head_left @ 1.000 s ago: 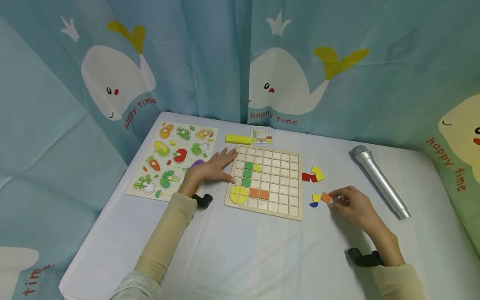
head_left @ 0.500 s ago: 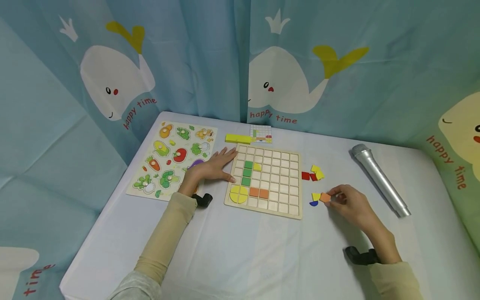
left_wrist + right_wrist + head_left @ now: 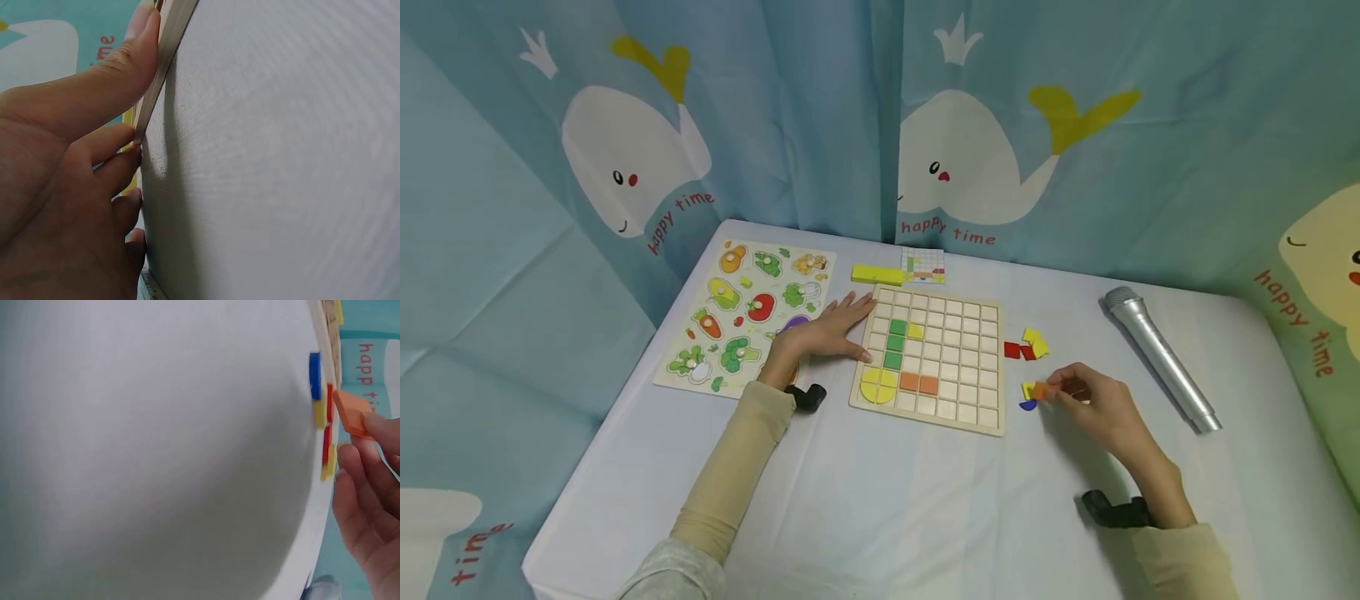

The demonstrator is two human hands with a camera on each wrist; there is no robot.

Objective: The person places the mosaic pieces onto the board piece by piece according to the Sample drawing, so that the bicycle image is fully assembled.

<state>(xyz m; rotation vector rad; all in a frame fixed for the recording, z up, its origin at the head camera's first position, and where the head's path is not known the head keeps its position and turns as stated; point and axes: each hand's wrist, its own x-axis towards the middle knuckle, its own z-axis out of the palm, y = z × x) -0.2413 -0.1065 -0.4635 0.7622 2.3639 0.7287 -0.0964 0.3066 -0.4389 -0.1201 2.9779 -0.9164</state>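
Observation:
My right hand (image 3: 1093,404) pinches an orange square tile (image 3: 352,414) between thumb and fingers, lifted in the right wrist view. Right beneath it in the head view lie a yellow piece (image 3: 1027,388) and a blue rounded piece (image 3: 1027,406). My left hand (image 3: 823,335) rests at the left edge of a wooden grid board (image 3: 968,342), thumb and spread fingers touching its rim. In the board sit green tiles (image 3: 896,342), a yellow quarter piece (image 3: 915,332), two orange tiles (image 3: 919,383) and a yellow circle (image 3: 877,386) made of quarter pieces.
Red tiles (image 3: 1012,350) and yellow pieces (image 3: 1037,346) lie beside the board's right edge. A silver microphone (image 3: 1165,362) is farther right. Behind the board are a pattern card (image 3: 931,262) and a yellow block (image 3: 877,274). A vegetable puzzle (image 3: 762,288) lies at the left.
The right hand has moved slightly left with the orange tile, which now tilts and overlaps the yellow piece. My left hand has stayed at the board.

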